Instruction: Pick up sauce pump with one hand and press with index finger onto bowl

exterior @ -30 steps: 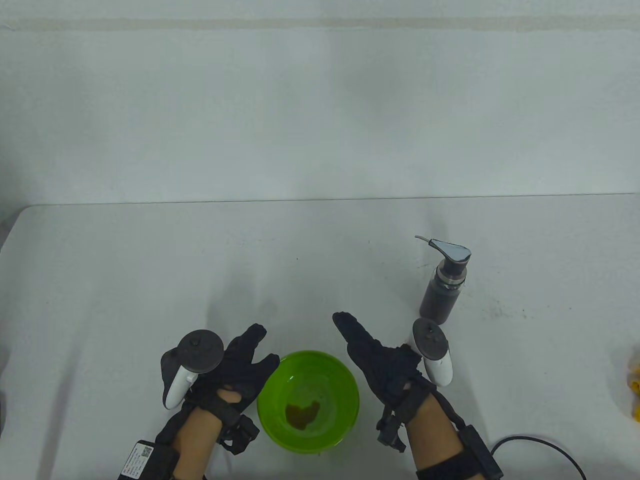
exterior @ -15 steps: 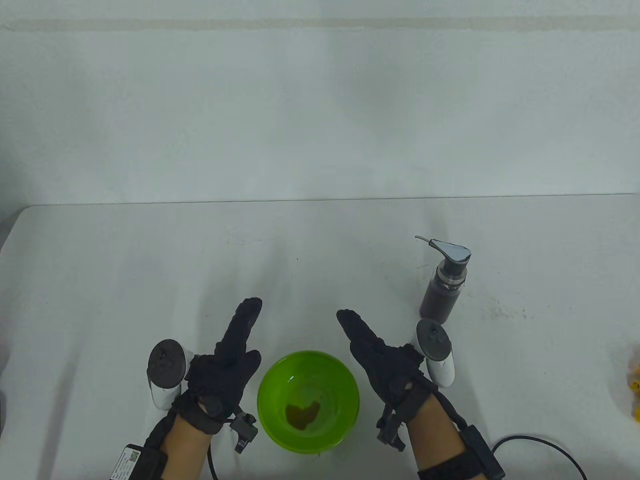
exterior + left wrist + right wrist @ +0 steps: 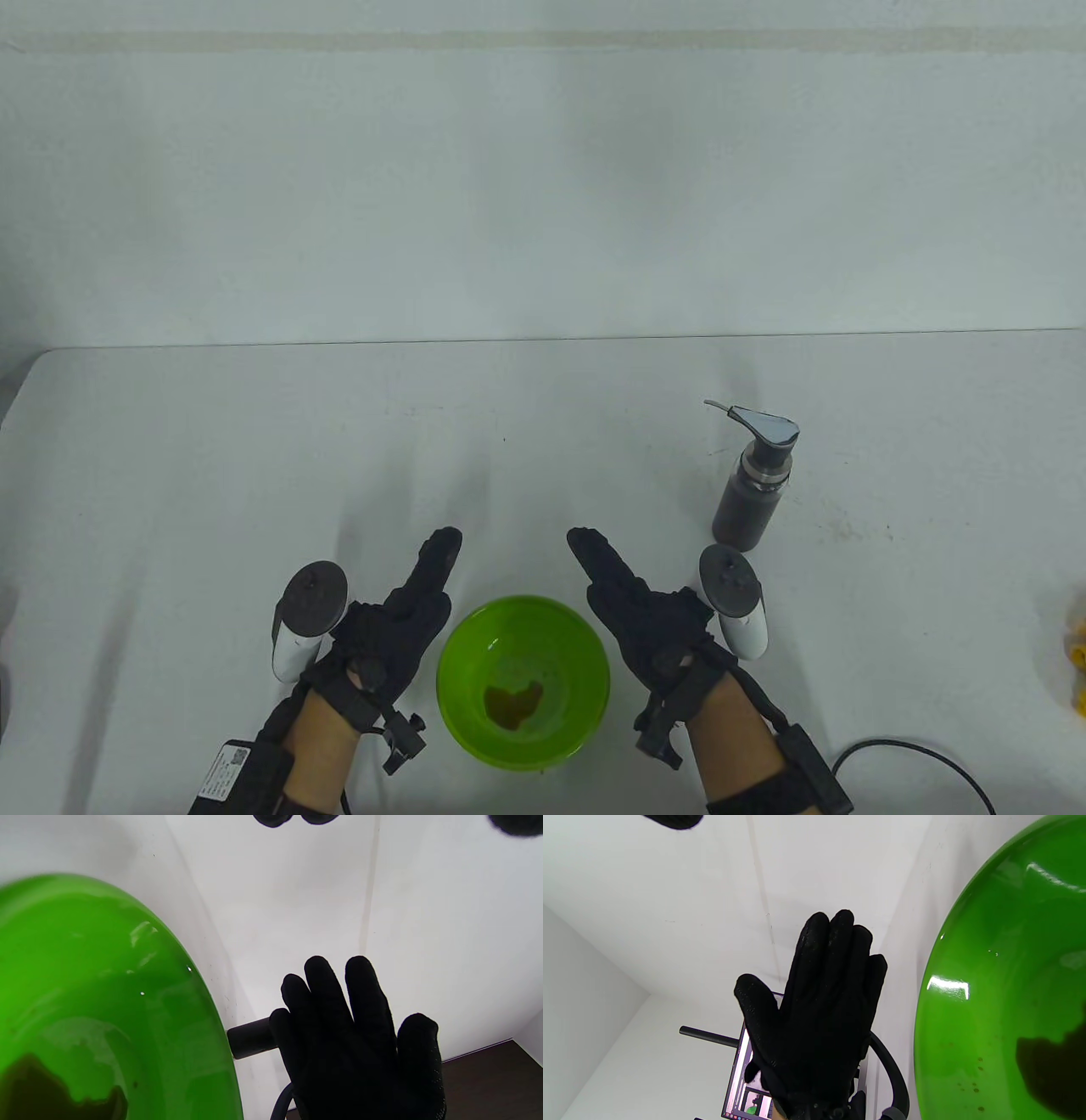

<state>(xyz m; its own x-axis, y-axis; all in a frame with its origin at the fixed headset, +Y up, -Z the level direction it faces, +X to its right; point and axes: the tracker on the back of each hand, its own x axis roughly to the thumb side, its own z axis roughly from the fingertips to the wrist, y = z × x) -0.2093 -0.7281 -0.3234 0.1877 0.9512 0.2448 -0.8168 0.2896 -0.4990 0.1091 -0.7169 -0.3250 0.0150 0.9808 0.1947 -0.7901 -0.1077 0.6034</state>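
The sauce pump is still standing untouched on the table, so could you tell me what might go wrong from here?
1. The sauce pump is tall and narrow; a sideways bump from the right hand might topple it.
2. Its spout points away from the green bowl, so sauce could miss unless turned.

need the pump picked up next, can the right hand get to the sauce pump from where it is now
Probably yes. The right hand is open and holds nothing, and the sauce pump stands upright on the table just beyond it. Nothing lies between them; the green bowl sits on the hand's other side.
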